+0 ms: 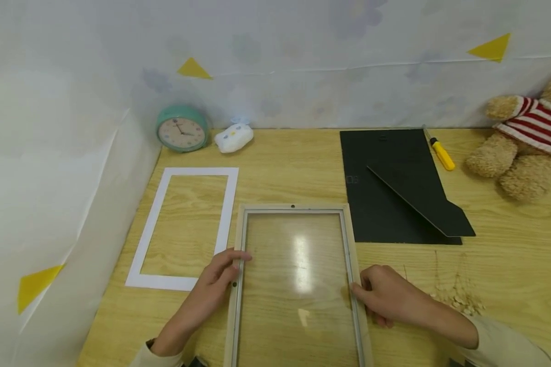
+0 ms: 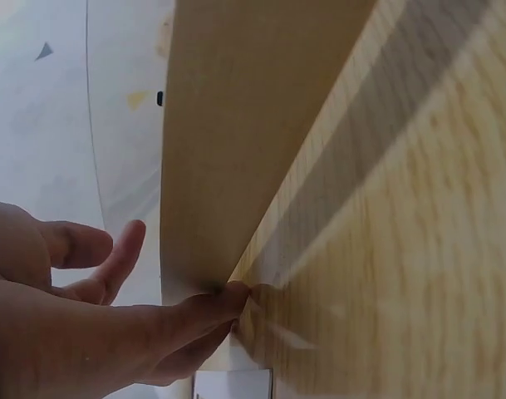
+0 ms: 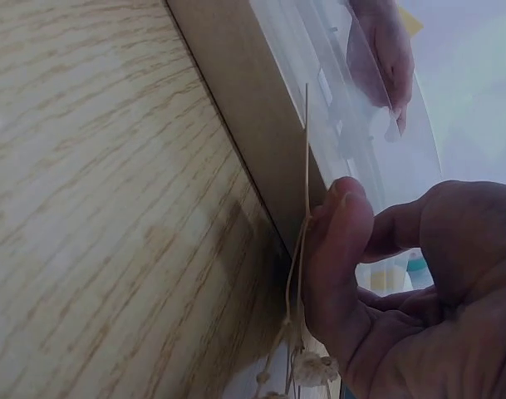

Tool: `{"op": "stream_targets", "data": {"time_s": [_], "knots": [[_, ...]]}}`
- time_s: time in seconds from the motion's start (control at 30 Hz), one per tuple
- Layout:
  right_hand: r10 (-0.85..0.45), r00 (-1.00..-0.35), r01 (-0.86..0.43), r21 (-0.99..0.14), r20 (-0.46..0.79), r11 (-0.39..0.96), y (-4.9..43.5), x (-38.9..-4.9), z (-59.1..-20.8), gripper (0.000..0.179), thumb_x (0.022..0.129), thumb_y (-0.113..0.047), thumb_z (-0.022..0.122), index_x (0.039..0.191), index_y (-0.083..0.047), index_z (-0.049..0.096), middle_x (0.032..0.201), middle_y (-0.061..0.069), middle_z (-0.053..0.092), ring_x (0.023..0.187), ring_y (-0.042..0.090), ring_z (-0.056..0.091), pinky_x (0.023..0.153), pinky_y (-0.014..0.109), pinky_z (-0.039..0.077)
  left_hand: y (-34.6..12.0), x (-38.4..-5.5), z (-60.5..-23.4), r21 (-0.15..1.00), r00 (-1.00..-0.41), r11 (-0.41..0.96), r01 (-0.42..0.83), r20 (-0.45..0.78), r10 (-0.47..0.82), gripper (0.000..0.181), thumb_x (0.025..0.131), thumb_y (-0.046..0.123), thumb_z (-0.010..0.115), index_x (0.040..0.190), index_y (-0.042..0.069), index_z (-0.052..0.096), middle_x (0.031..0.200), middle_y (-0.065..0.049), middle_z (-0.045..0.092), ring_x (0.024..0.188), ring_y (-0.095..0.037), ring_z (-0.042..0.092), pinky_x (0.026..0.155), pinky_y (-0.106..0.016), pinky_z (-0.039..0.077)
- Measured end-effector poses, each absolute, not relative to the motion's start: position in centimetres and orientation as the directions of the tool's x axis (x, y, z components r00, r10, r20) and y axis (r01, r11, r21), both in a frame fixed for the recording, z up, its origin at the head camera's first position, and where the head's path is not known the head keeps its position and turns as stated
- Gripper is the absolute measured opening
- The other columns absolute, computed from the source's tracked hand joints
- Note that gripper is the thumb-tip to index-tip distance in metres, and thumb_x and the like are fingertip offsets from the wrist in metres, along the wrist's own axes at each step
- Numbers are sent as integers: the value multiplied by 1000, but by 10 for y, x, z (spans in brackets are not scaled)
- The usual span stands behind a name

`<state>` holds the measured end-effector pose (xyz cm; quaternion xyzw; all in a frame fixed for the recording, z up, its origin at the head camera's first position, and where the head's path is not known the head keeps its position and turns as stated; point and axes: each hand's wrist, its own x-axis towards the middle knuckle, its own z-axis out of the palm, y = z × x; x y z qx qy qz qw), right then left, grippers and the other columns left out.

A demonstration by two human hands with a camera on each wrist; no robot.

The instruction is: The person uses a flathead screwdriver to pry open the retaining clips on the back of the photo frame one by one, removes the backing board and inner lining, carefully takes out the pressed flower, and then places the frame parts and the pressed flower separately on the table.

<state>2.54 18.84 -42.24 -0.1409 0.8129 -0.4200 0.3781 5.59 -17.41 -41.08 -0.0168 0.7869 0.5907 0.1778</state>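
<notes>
A pale wooden picture frame [image 1: 294,208] with a clear pane [image 1: 280,285] lies on the table in front of me. My left hand [image 1: 217,275] holds its left side, with one finger reaching over the inner edge; the left wrist view has fingertips [image 2: 234,295] low against the outer wall. My right hand [image 1: 390,295] grips the right side, thumb on the rim and the other fingers curled beside it. Dried flowers [image 1: 461,300] lie by the right forearm. A thin dried stem [image 3: 307,158] crosses before the right fingers; whether they touch it, I cannot tell.
A white mat border [image 1: 149,250] lies left of the frame. Behind right is a black backing board [image 1: 362,214] with its stand leg [image 1: 422,204] raised, beside a yellow screwdriver [image 1: 442,155]. A clock [image 1: 182,131], a white pouch [image 1: 234,137] and a teddy bear [image 1: 528,153] line the back.
</notes>
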Motion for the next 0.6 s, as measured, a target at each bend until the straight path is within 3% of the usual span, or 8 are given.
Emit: {"op": "stream_targets", "data": {"time_s": [0.17,0.3,0.43,0.6], "knots": [[-534,-686,86,-785,-493,614,187,25,-422,42,104,-25,54,67,-7,58,45,-1,54,34,13,50,43,35,50,-175,57,-412,928,-949,301,-219,-274,154,28,108,22,45,121,9,66,148,-14,46,151,-33,15,118,-58,14],[-536,-685,85,-785,-493,613,186,24,-421,42,104,-25,54,66,-7,58,45,-1,54,34,11,49,42,35,49,-174,57,-412,918,-945,312,-244,-297,136,25,105,26,54,116,8,68,152,-17,40,151,-36,13,116,-60,17],[-531,-688,83,-781,-494,620,185,25,-420,42,104,-23,54,66,-7,58,44,-2,53,33,11,49,42,35,49,-171,54,-412,900,-940,349,-262,-320,117,22,98,26,67,107,6,70,156,-19,31,149,-38,20,112,-58,26],[-519,-695,81,-772,-497,631,185,27,-420,41,102,-21,55,63,-8,57,42,-2,53,32,11,49,40,36,49,-174,49,-409,887,-950,395,-240,-298,94,19,96,25,69,100,7,72,143,-15,44,137,-29,37,108,-54,39]]}}
